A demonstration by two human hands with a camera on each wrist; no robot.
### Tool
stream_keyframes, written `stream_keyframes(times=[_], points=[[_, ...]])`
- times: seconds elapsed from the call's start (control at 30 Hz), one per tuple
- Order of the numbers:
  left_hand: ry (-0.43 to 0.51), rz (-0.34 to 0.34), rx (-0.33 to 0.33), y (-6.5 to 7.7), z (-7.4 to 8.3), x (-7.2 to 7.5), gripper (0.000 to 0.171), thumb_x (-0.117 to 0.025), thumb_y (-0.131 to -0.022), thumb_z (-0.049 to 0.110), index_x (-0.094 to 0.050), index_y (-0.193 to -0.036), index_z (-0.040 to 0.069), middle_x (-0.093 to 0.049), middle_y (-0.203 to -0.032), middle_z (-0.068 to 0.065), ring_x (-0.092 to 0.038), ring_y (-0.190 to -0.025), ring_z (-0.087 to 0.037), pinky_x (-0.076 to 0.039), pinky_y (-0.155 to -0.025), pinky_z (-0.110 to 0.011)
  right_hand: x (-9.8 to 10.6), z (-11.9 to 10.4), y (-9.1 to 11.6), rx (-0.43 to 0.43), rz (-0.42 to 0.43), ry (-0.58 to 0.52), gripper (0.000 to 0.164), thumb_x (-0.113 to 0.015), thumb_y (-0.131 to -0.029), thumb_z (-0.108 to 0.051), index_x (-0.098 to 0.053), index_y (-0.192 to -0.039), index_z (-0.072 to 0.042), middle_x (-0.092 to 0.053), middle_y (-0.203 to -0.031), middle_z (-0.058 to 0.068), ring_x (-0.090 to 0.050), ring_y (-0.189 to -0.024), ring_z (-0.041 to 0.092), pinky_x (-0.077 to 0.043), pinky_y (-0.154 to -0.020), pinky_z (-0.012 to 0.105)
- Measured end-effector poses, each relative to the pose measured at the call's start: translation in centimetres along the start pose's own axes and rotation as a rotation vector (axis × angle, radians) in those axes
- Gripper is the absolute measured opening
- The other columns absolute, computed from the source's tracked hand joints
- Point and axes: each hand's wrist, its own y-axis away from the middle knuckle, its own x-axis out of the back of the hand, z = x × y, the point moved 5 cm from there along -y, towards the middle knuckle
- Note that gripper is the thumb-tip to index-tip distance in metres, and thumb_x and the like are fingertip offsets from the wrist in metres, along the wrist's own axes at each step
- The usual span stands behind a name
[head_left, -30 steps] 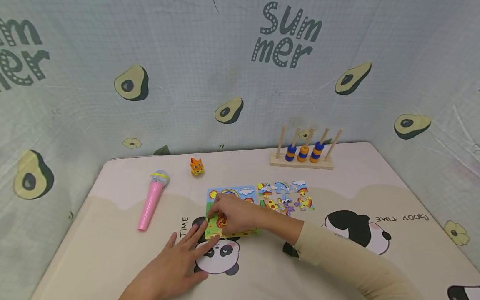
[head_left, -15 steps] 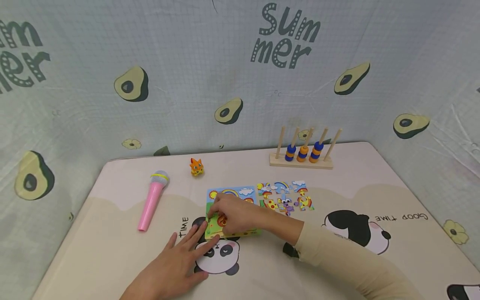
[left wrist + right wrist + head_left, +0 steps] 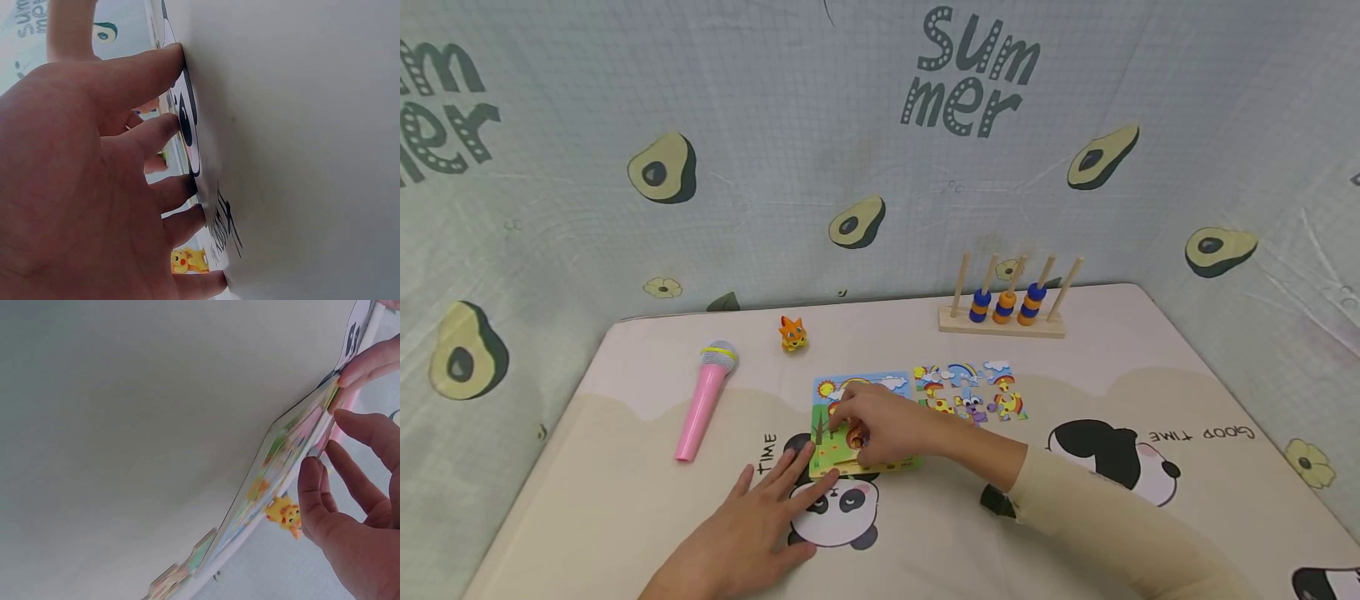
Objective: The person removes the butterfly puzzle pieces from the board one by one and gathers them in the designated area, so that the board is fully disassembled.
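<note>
A colourful puzzle board (image 3: 829,457) lies on the table in front of me, printed with a sun, sky and grass. Over its middle, my right hand (image 3: 895,421) pinches a puzzle piece (image 3: 856,435) with a brown snail-like swirl, mostly covered by the fingers. The right wrist view shows that thin piece (image 3: 321,441) edge-on between thumb and fingertips, slightly above the board. My left hand (image 3: 751,523) rests on the cloth with spread, fairly straight fingers; two fingertips touch the board's lower left corner and edge.
Several loose puzzle pieces (image 3: 972,407) lie in rows just right of the board. A pink microphone (image 3: 702,408) lies at the left, and an orange toy animal (image 3: 793,333) stands behind the board. A wooden peg stand with beads (image 3: 1003,323) is at the back right.
My right hand has shifted slightly right and lifted, and the snail piece has come with it, exposing more of the board's left side. The left hand has stayed put.
</note>
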Motion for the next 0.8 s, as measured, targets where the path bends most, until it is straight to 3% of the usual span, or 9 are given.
stream_keyframes(times=[0.33, 0.8], points=[[-0.006, -0.008, 0.006, -0.1, 0.0, -0.1, 0.077, -0.074, -0.092, 0.046, -0.041, -0.161, 0.034, -0.024, -0.173, -0.013, -0.028, -0.158, -0.039, -0.028, -0.112, -0.080, 0.7, 1.6, 1.8, -0.011, 0.036, -0.054, 0.048, -0.084, -0.078, -0.010, -0.075, -0.124, -0.019, -0.058, -0.116, -0.006, -0.054, -0.098, 0.009, -0.050, -0.083, 0.022], [0.012, -0.025, 0.022, -0.3, -0.1, -0.1, 0.077, -0.074, -0.092, 0.046, -0.041, -0.160, 0.035, -0.024, -0.173, -0.013, -0.027, -0.158, -0.040, -0.027, -0.112, -0.081, 1.5, 3.3, 4.4, -0.086, 0.078, -0.075, 0.048, -0.086, -0.079, -0.012, -0.075, -0.125, -0.020, -0.059, -0.119, -0.005, -0.058, -0.101, 0.010, -0.055, -0.089, 0.028]])
